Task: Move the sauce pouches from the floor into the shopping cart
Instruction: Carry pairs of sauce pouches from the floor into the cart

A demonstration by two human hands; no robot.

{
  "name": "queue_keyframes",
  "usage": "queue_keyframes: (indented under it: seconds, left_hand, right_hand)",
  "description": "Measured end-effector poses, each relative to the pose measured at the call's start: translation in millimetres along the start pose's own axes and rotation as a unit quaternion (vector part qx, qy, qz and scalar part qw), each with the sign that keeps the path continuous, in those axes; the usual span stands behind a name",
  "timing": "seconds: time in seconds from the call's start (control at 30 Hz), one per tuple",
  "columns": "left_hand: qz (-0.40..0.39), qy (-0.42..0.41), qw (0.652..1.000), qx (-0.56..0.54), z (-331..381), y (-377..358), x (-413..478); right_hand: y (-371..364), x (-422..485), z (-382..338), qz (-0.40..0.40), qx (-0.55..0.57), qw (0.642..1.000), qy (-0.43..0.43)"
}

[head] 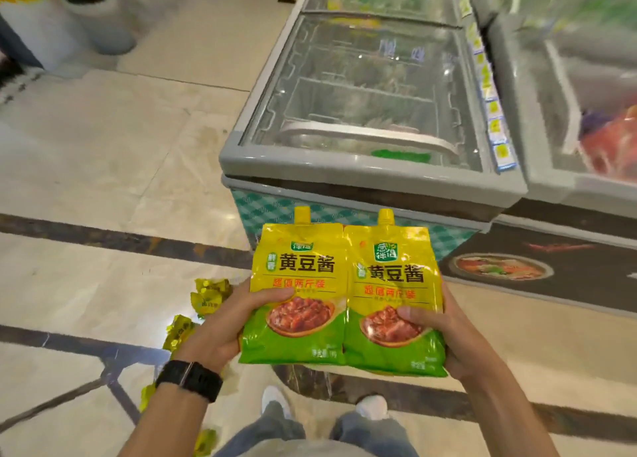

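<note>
A pale tiled floor with dark inlaid bands fills the left half of the view. On it stands a chest freezer with a grey rim and a sliding glass lid; through the glass wire dividers show, the goods between them too blurred to name. Just beside it on the right is a second freezer, with red packs under its glass. A row of blue and yellow price tags runs along the edge between the two.

In front of the freezers, held up off the floor, are two yellow-and-green spouted sauce pouches side by side, edges touching, spouts up. The left pouch is gripped by the left hand, thumb pressed across the printed face, the fingers behind it hidden. The right pouch is gripped the same way by the right hand. More loose pouches lie crumpled on the floor below the left forearm. A black watch sits on the left wrist, and white shoes show under the pouches
</note>
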State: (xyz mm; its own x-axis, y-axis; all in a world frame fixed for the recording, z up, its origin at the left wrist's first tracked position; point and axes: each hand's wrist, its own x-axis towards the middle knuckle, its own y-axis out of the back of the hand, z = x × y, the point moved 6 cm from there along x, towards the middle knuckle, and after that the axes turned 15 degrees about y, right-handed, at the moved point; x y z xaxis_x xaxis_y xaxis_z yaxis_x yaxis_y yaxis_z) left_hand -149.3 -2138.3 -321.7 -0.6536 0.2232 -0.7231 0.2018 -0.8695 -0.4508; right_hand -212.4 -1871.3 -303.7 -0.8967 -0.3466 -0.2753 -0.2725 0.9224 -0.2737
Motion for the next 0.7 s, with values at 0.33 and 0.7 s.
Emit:
queue_keyframes:
  seconds: [0.33, 0.7]
  left_hand:
    - [-0.073, 0.071, 0.975, 0.197, -12.4, -217.2, 99.1]
    - [-0.180, 0.157, 0.894, 0.378, -43.1, -439.3, 224.1]
  right_hand:
    - [200.8, -82.8, -26.9, 0.192, 0.110, 0.972, 0.079]
    - [359.7, -158.2, -50.8, 0.424, 0.138, 0.882, 0.154]
